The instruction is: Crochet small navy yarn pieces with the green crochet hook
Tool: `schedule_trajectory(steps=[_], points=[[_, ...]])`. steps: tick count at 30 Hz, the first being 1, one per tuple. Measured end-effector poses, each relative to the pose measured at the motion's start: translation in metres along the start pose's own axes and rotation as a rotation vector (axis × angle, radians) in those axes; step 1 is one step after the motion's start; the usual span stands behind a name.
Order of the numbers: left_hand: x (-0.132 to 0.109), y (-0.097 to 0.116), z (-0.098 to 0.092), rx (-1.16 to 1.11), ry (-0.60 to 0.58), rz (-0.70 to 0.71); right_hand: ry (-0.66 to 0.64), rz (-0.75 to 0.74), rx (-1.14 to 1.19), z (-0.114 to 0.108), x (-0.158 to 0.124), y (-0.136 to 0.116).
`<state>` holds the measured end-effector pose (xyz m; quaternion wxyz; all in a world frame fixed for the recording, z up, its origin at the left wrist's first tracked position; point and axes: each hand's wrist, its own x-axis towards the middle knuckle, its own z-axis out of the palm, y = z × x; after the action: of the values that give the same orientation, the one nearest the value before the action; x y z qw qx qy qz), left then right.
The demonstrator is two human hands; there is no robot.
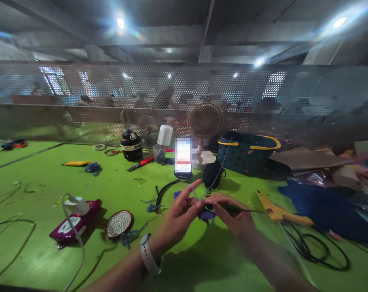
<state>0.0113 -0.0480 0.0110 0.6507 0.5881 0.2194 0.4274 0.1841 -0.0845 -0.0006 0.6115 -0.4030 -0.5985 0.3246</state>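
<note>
My left hand (184, 209) pinches a small purple-blue crochet piece (207, 215), index finger raised with a strand of blue yarn (222, 164) over it. That strand runs up to the dark green basket (241, 162) with yellow handles. In my right hand (232, 217) is a thin crochet hook (240, 208), its shaft pointing right and its tip hidden at the crochet piece. Both hands meet over the green table (192, 259), fingertips close together. Just behind them rests a dark round bundle (213, 175).
Beyond my hands stand a lit phone (184, 158), a fan (205, 120) and a black jug (131, 146). A yellow glue gun (278, 211) with its cable lies right, near dark blue cloth (320, 215). Left are a purple power bank (77, 223) and a studded round disc (119, 224).
</note>
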Motion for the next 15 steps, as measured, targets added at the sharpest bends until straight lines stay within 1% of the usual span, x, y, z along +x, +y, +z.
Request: schedule_trajectory(steps=[4, 9, 12, 15], points=[[0.0, -0.005, 0.0, 0.094, -0.011, 0.064, -0.027, 0.004, 0.053, 0.002, 0.002, 0.002], [0.0, -0.014, 0.002, 0.136, 0.059, 0.177, -0.008, 0.007, 0.004, 0.002, 0.001, 0.005], [0.0, -0.019, 0.004, 0.134, 0.079, 0.236, -0.013, 0.05, -0.002, 0.002, 0.0, 0.005], [-0.002, -0.02, 0.004, 0.167, 0.091, 0.283, -0.045, 0.159, -0.003, 0.003, 0.001, -0.001]])
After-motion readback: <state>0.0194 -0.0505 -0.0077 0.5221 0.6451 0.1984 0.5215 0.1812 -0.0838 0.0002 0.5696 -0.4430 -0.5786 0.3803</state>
